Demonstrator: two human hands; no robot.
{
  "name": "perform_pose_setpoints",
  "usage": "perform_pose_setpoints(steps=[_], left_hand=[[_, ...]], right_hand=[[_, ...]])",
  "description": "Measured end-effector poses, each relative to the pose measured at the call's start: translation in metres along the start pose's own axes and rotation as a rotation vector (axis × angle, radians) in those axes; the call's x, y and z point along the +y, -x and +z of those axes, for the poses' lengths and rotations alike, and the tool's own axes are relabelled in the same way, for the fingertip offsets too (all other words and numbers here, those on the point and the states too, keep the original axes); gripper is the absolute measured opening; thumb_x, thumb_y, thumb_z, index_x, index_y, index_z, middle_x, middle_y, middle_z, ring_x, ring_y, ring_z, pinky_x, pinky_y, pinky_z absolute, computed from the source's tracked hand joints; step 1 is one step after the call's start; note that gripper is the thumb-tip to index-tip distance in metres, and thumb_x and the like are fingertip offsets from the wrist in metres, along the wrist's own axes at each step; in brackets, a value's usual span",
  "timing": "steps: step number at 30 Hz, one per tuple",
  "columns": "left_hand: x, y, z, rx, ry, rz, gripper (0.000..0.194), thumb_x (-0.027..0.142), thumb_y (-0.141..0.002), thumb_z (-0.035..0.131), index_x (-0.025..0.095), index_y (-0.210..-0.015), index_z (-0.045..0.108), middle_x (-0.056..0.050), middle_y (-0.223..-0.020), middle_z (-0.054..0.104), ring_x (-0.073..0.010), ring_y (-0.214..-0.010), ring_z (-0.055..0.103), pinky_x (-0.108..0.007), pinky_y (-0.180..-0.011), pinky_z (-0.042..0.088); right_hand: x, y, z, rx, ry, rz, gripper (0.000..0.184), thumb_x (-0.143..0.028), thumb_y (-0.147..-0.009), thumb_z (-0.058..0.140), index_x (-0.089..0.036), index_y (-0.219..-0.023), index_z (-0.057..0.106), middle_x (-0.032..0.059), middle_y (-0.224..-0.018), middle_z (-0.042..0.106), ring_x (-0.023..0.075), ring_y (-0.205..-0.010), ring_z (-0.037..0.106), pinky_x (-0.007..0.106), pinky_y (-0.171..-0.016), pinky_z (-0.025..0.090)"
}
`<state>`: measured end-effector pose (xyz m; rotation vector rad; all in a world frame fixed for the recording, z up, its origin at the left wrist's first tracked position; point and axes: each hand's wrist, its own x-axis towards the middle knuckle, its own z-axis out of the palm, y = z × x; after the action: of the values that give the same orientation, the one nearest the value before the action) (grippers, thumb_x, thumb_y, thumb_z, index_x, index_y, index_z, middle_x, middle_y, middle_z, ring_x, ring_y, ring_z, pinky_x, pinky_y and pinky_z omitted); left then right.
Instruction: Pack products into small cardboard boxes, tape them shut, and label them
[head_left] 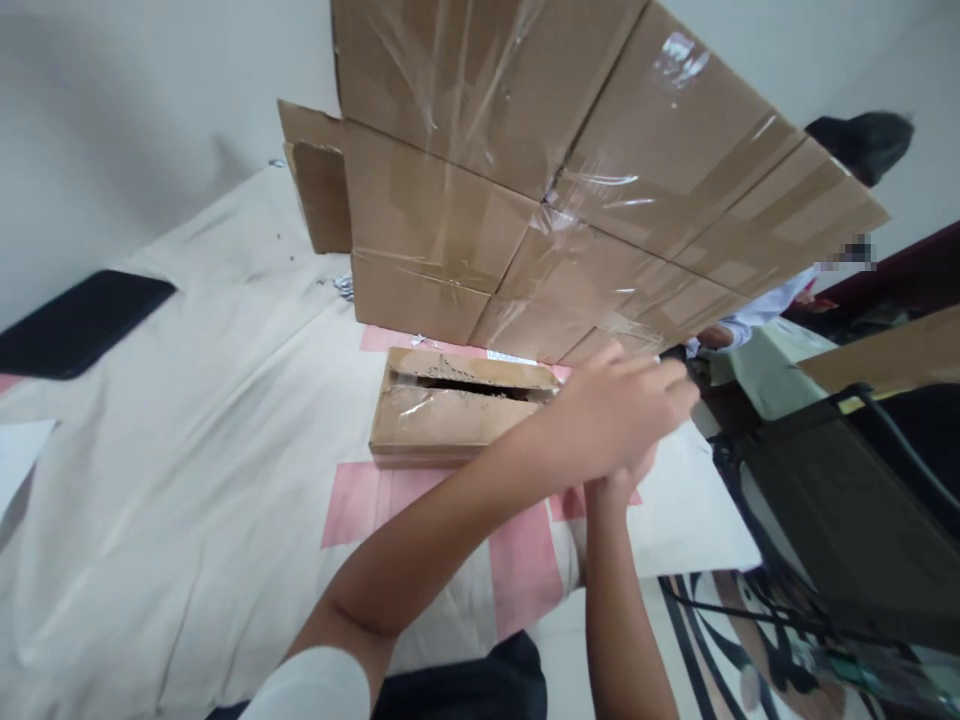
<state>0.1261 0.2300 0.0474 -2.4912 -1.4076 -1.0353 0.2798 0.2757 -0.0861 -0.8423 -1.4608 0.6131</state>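
A small brown cardboard box [442,420] lies on the cloth-covered table, its taped top parted by a dark, ragged slit. My left hand [626,410] reaches across the box's right end, its fingers curled and somewhat blurred. Beneath it my right hand [634,472] comes up from below and touches it; the left hand covers most of its fingers. Whatever may be between the two hands is hidden. Just behind the box stands a large upright panel of taped cardboard [442,215].
Pink tape strips [525,560] mark the pale cloth [187,480]. A black flat object [82,322] lies at the left, with a white sheet [22,455] nearer me. On the right are a dark chair-like object [832,510] and another person's sleeve [769,308].
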Motion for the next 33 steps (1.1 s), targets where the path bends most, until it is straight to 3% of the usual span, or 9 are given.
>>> perform_pose_setpoints(steps=[2, 4, 6, 8, 13, 18, 23, 27, 33], left_hand=[[-0.014, 0.013, -0.035, 0.069, 0.005, -0.055, 0.022, 0.018, -0.105, 0.045, 0.019, -0.101, 0.066, -0.004, -0.112, 0.07, -0.0198, -0.104, 0.063, -0.039, -0.086, 0.04], [-0.029, 0.029, -0.062, 0.125, 0.054, -0.178, 0.03, 0.023, -0.108, 0.038, 0.02, -0.097, 0.065, -0.002, -0.107, 0.07, -0.0175, -0.097, 0.063, -0.036, -0.085, 0.04], [-0.042, 0.043, -0.079, 0.094, 0.102, -0.333, 0.031, 0.024, -0.106, 0.039, 0.02, -0.091, 0.065, -0.001, -0.098, 0.07, -0.0164, -0.089, 0.063, -0.034, -0.081, 0.041], [-0.053, 0.052, -0.087, -0.022, 0.145, -0.478, 0.029, 0.027, -0.103, 0.043, 0.021, -0.087, 0.066, -0.001, -0.093, 0.069, -0.0165, -0.084, 0.062, -0.032, -0.075, 0.041], [-0.065, 0.052, -0.083, -0.339, 0.208, -0.642, 0.024, 0.037, -0.094, 0.053, 0.023, -0.081, 0.068, 0.0, -0.089, 0.068, -0.0173, -0.08, 0.061, -0.03, -0.068, 0.041], [-0.061, 0.038, -0.067, -0.436, 0.205, -0.631, 0.025, 0.04, -0.092, 0.052, 0.025, -0.082, 0.069, 0.001, -0.089, 0.069, -0.0185, -0.082, 0.061, -0.031, -0.069, 0.041], [-0.062, 0.031, -0.055, -0.503, 0.237, -0.609, 0.026, 0.038, -0.093, 0.051, 0.025, -0.079, 0.068, 0.002, -0.089, 0.069, -0.0177, -0.082, 0.061, -0.032, -0.073, 0.041], [-0.063, 0.029, -0.052, -0.521, 0.209, -0.627, 0.02, 0.031, -0.089, 0.054, 0.023, -0.075, 0.065, 0.002, -0.086, 0.069, -0.0182, -0.082, 0.061, -0.032, -0.072, 0.04], [-0.061, 0.026, -0.053, -0.58, 0.243, -0.649, 0.02, 0.034, -0.091, 0.053, 0.025, -0.078, 0.065, 0.003, -0.089, 0.07, -0.0183, -0.081, 0.062, -0.031, -0.067, 0.04]], right_hand=[[0.005, -0.012, 0.018, -0.127, -0.026, -0.059, 0.07, -0.067, -0.081, 0.07, -0.024, -0.135, 0.056, 0.0126, -0.117, 0.068, 0.0323, -0.104, 0.068, 0.049, -0.086, 0.059], [0.01, -0.017, 0.032, -0.346, -0.047, -0.196, 0.073, -0.069, -0.084, 0.067, -0.026, -0.141, 0.054, 0.0135, -0.138, 0.062, 0.0352, -0.127, 0.061, 0.057, -0.106, 0.051], [0.013, -0.017, 0.043, -0.524, -0.085, -0.311, 0.069, -0.068, -0.091, 0.059, -0.03, -0.148, 0.05, 0.0107, -0.153, 0.053, 0.035, -0.145, 0.047, 0.062, -0.12, 0.037], [0.014, -0.014, 0.049, -0.572, -0.124, -0.332, 0.066, -0.069, -0.096, 0.051, -0.033, -0.151, 0.048, 0.0082, -0.157, 0.05, 0.0341, -0.15, 0.041, 0.064, -0.124, 0.03], [0.015, -0.008, 0.046, -0.581, -0.123, -0.266, 0.053, -0.067, -0.097, 0.049, -0.031, -0.132, 0.065, 0.007, -0.151, 0.057, 0.0355, -0.152, 0.038, 0.066, -0.126, 0.026], [0.016, -0.007, 0.044, -0.57, -0.185, -0.261, 0.048, -0.058, -0.1, 0.05, -0.035, -0.142, 0.057, 0.0044, -0.154, 0.054, 0.0335, -0.155, 0.035, 0.067, -0.128, 0.024], [0.02, -0.006, 0.043, -0.574, -0.165, -0.33, 0.043, -0.055, -0.104, 0.041, -0.035, -0.134, 0.064, 0.002, -0.156, 0.052, 0.0347, -0.156, 0.034, 0.068, -0.126, 0.027], [0.022, -0.006, 0.04, -0.584, -0.135, -0.344, 0.053, -0.063, -0.104, 0.033, -0.033, -0.135, 0.063, 0.0033, -0.157, 0.051, 0.0363, -0.155, 0.034, 0.07, -0.126, 0.028], [0.023, -0.006, 0.041, -0.604, -0.16, -0.334, 0.051, -0.06, -0.104, 0.036, -0.033, -0.139, 0.061, 0.0026, -0.159, 0.049, 0.0359, -0.155, 0.034, 0.068, -0.127, 0.026]])
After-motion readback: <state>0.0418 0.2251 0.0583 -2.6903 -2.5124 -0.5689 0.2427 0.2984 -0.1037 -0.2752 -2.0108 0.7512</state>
